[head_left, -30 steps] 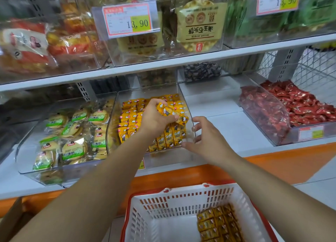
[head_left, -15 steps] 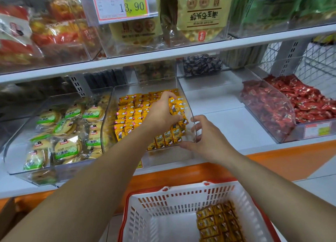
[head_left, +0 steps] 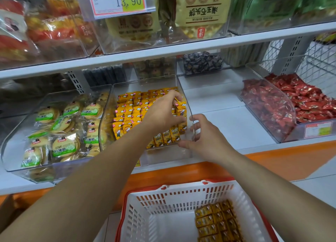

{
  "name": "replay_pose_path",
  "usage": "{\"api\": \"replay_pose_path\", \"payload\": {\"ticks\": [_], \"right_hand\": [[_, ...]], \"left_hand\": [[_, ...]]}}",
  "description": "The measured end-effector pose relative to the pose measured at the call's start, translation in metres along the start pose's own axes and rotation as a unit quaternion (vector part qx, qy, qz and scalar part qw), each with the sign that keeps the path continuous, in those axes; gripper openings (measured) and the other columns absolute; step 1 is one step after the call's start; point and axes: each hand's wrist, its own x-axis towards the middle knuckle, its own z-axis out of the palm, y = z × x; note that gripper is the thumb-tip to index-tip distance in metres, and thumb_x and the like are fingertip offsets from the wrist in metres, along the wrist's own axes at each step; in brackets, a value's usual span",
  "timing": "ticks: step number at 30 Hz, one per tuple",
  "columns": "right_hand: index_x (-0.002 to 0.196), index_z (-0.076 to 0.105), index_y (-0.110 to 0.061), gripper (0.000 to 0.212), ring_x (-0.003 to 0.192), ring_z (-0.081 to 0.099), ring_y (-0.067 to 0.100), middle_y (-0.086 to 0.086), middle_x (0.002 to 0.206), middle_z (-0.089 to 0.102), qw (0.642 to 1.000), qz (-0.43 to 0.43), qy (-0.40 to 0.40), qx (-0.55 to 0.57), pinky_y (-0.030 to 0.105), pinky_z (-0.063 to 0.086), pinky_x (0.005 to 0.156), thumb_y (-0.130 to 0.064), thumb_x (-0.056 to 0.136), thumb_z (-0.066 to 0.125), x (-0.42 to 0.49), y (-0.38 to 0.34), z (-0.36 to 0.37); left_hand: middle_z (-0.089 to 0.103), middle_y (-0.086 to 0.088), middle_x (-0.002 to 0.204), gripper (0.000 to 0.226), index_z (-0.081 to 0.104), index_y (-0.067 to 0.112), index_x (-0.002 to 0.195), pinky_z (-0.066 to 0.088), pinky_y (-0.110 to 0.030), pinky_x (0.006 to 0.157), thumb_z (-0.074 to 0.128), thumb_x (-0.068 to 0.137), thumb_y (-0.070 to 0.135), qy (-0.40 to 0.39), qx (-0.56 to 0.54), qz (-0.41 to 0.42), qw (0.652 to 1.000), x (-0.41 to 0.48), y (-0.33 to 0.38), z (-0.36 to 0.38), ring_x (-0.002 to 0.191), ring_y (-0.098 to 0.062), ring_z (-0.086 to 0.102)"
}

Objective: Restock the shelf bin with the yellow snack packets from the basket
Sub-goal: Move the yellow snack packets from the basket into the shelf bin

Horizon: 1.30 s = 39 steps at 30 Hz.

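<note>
Both hands at the shelf bin (head_left: 163,156)
The left hand (head_left: 161,112) is inside the bin, fingers curled on yellow snack packets (head_left: 131,114) by its right wall; the right hand (head_left: 207,138) holds the front right corner, fingers bent round the wall. The bin stands at the front edge of the shelf (head_left: 227,121); more packets lie in the basket (head_left: 181,196) below

Fingertips of the left hand (head_left: 163,112) were hidden among the yellow packets (head_left: 127,114); a grip was perhaps held. The basket (head_left: 181,188) was cut off at the bottom edge.
</note>
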Motion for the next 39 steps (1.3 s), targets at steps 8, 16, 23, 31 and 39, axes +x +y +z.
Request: {"api": "replay_pose_path", "payload": {"ticks": [8, 16, 23, 31, 39], "right_hand": [[0.112, 0.029, -0.052, 0.071, 0.08, 0.062, -0.001, -0.023, 0.097, 0.053, 1.0, 0.001, -0.009, 0.007, 0.015, 0.041, 0.06, -0.052, 0.069, 0.085, 0.001, 0.001, 0.001], [0.113, 0.028, -0.052, 0.071, 0.083, 0.061, 0.001, -0.025, 0.098, 0.05, 1.0, 0.006, -0.011, 0.006, 0.015, 0.042, 0.061, -0.053, 0.07, 0.084, 0.002, 0.003, 0.003], [0.115, 0.029, -0.051, 0.071, 0.083, 0.06, 0.001, -0.025, 0.1, 0.05, 1.0, 0.013, -0.014, 0.01, 0.016, 0.041, 0.061, -0.054, 0.07, 0.083, 0.002, 0.004, 0.002], [0.114, 0.029, -0.051, 0.071, 0.083, 0.059, 0.001, -0.029, 0.095, 0.047, 1.0, 0.026, -0.009, -0.012, 0.019, 0.044, 0.063, -0.055, 0.069, 0.083, 0.001, 0.0, 0.002], [0.14, 0.032, -0.034, 0.085, 0.109, 0.064, 0.015, -0.01, 0.128, 0.061, 0.983, 0.01, 0.046, -0.18, 0.031, 0.046, 0.071, -0.075, 0.073, 0.065, -0.018, -0.01, 0.001]], "left_hand": [[0.053, 0.011, 0.109, 0.041, 0.068, 0.032, 0.111, 0.041, -0.031, 0.081, 0.085, 0.076, 0.046, -0.025, 0.125, 0.02, 0.992, 0.003, -0.009, 0.013, 0.11, -0.015, 0.044], [0.027, -0.001, 0.163, 0.124, 0.019, 0.027, 0.159, 0.021, -0.049, 0.124, 0.081, 0.061, 0.072, -0.074, 0.251, 0.054, 0.964, 0.004, -0.022, 0.016, 0.151, -0.026, 0.021], [0.017, 0.002, 0.169, 0.123, 0.007, 0.038, 0.158, 0.019, -0.051, 0.125, 0.075, 0.063, 0.079, -0.08, 0.274, 0.056, 0.957, 0.014, -0.034, 0.024, 0.155, -0.026, 0.015], [0.018, 0.001, 0.169, 0.122, 0.012, 0.034, 0.158, 0.018, -0.052, 0.125, 0.078, 0.064, 0.075, -0.069, 0.292, 0.051, 0.953, 0.012, -0.027, 0.027, 0.156, -0.027, 0.015], [0.046, 0.0, 0.152, 0.066, 0.048, 0.024, 0.144, 0.033, -0.038, 0.114, 0.068, 0.089, 0.053, -0.028, 0.189, 0.039, 0.981, -0.041, 0.018, -0.023, 0.142, -0.022, 0.034]]}}
